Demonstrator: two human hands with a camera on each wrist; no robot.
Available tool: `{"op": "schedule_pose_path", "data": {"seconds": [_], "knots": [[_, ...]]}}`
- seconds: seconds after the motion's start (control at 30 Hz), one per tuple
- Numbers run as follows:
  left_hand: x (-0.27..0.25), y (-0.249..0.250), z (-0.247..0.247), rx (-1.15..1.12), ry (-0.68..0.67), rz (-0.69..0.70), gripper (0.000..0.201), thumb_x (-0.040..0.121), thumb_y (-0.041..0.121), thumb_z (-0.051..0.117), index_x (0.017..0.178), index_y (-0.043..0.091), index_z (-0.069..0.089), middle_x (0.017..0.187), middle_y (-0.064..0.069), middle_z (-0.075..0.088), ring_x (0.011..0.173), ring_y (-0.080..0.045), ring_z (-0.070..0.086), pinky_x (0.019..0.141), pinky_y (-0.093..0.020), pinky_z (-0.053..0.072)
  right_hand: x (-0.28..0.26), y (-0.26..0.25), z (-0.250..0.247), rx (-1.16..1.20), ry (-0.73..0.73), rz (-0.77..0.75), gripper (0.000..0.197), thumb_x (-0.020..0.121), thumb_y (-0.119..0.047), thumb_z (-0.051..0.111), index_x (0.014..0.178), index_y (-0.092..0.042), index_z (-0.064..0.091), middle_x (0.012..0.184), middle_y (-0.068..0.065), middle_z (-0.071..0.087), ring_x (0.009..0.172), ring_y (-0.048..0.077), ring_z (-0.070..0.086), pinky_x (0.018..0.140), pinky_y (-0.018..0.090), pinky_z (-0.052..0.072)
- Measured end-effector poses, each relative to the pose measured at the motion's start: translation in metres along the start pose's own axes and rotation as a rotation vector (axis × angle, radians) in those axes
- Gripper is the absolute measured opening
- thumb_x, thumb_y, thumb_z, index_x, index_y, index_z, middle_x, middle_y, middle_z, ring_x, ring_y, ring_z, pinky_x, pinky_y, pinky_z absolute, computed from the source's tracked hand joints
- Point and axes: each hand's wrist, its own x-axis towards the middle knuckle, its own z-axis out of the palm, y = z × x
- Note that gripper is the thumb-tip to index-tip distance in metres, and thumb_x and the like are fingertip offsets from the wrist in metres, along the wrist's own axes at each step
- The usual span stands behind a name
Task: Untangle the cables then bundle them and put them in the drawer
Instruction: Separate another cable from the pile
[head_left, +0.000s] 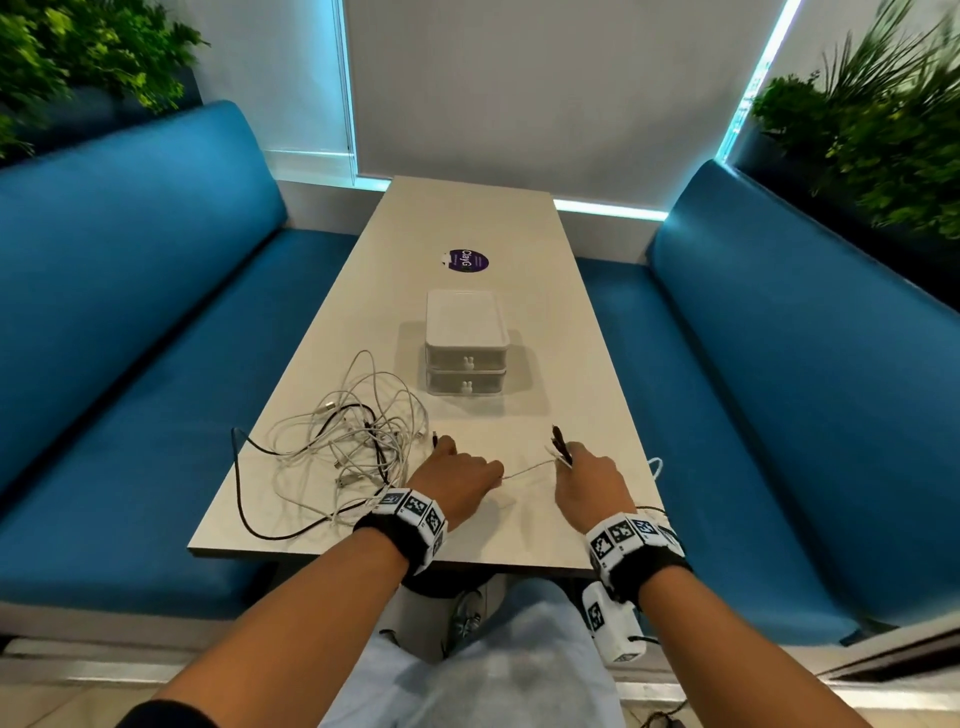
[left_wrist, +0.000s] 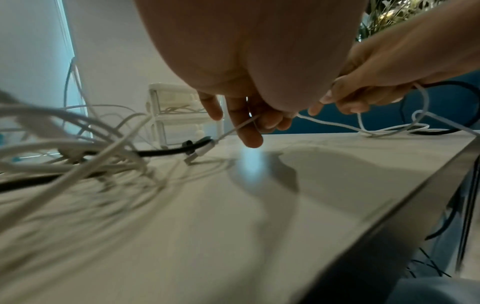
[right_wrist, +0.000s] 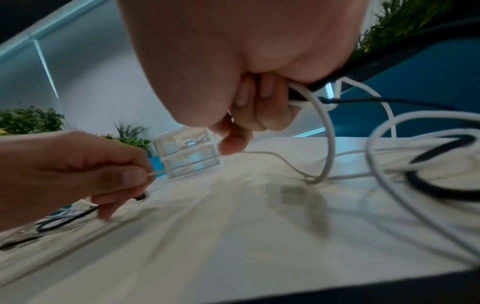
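A tangle of white and black cables (head_left: 353, 441) lies on the near left of the table (head_left: 467, 218). My left hand (head_left: 465, 467) pinches a thin white cable (head_left: 527, 470) just right of the tangle. In the left wrist view this cable's plug (left_wrist: 198, 153) hangs from the fingers (left_wrist: 250, 131) down to the tabletop. The same cable stretches across to my right hand (head_left: 579, 475). That hand grips it together with black cable ends (head_left: 560, 441) that stick up from the fist. The white two-drawer unit (head_left: 465, 353) stands behind the hands, both drawers closed.
A round purple sticker (head_left: 467, 260) lies beyond the drawer unit. Loops of white and black cable (right_wrist: 405, 164) trail off the table's right edge. Blue benches (head_left: 130, 312) flank the table, with plants (head_left: 883, 130) behind them.
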Motion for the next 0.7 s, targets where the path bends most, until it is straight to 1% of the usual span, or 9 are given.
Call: {"op": "schedule_pose_path", "data": {"seconds": [0.07,0.13,0.2,0.33,0.47,0.53,0.6,0.67,0.7], "knots": [[0.001,0.006,-0.003,-0.011,-0.006,0.012,0.015,0.100,0.013,0.037,0.105,0.017,0.051,0.092,-0.005,0.068,0.081,-0.031,0.063,0.093,-0.042,0.027,0.000,-0.012,0.003,0.061,0.004,-0.082,0.030,0.099,-0.030,0.042,0.120,-0.013,0.055,0.101,0.018,0.066,0.093,0.038,0.063,0.077,0.039,0.050],[0.001,0.010,-0.004,-0.030,0.005,0.013,0.014,0.100,0.011,0.038,0.104,0.016,0.050,0.089,-0.005,0.067,0.079,-0.032,0.062,0.090,-0.041,0.028,0.000,-0.021,0.007,0.086,-0.037,-0.160,0.028,0.098,-0.029,0.044,0.113,-0.011,0.060,0.100,0.017,0.068,0.094,0.036,0.062,0.077,0.037,0.049],[0.001,0.011,-0.005,-0.049,0.023,0.006,0.014,0.103,0.015,0.035,0.103,0.016,0.048,0.089,-0.005,0.067,0.078,-0.032,0.061,0.089,-0.041,0.030,-0.002,-0.025,0.014,0.103,-0.093,-0.191,0.027,0.097,-0.028,0.045,0.104,-0.011,0.064,0.098,0.015,0.069,0.095,0.034,0.062,0.075,0.036,0.048],[-0.002,0.007,-0.005,-0.058,0.049,0.007,0.013,0.105,0.019,0.033,0.103,0.015,0.045,0.094,-0.005,0.067,0.081,-0.032,0.062,0.090,-0.042,0.030,-0.005,-0.022,0.020,0.181,-0.178,-0.166,0.022,0.096,-0.030,0.053,0.098,-0.015,0.069,0.093,0.010,0.071,0.089,0.029,0.064,0.066,0.028,0.038],[-0.003,-0.006,0.000,-0.109,0.006,-0.030,0.027,0.107,0.033,0.029,0.100,0.014,0.048,0.093,-0.007,0.067,0.080,-0.034,0.060,0.095,-0.044,0.034,0.001,-0.001,0.014,0.089,-0.116,-0.103,0.028,0.098,-0.036,0.049,0.110,-0.016,0.064,0.102,0.013,0.069,0.096,0.033,0.063,0.074,0.034,0.048],[-0.001,-0.010,0.002,-0.128,0.024,-0.025,0.029,0.107,0.037,0.028,0.101,0.018,0.049,0.090,-0.004,0.067,0.079,-0.031,0.061,0.096,-0.045,0.034,0.004,0.012,0.009,0.003,-0.087,-0.025,0.029,0.099,-0.039,0.045,0.111,-0.018,0.061,0.103,0.014,0.066,0.096,0.035,0.062,0.074,0.035,0.048],[0.001,-0.007,0.001,-0.104,0.036,0.006,0.030,0.107,0.036,0.028,0.104,0.016,0.050,0.090,-0.007,0.068,0.080,-0.033,0.061,0.090,-0.041,0.037,0.005,0.017,0.006,-0.041,-0.071,0.007,0.029,0.100,-0.039,0.043,0.111,-0.019,0.060,0.104,0.013,0.065,0.095,0.034,0.062,0.074,0.035,0.048],[0.005,0.000,0.000,-0.086,0.048,0.002,0.031,0.108,0.033,0.029,0.109,0.013,0.051,0.093,-0.012,0.068,0.084,-0.036,0.062,0.075,-0.037,0.038,0.005,0.011,0.005,-0.020,-0.045,-0.014,0.029,0.101,-0.037,0.041,0.111,-0.018,0.059,0.102,0.013,0.066,0.094,0.034,0.062,0.074,0.036,0.048],[0.006,0.003,0.001,-0.086,0.055,-0.004,0.031,0.108,0.034,0.028,0.110,0.012,0.051,0.094,-0.014,0.068,0.084,-0.036,0.062,0.071,-0.037,0.037,0.005,0.006,0.005,0.014,-0.030,-0.052,0.029,0.101,-0.036,0.041,0.113,-0.018,0.059,0.101,0.012,0.067,0.093,0.034,0.062,0.074,0.036,0.049]]}}
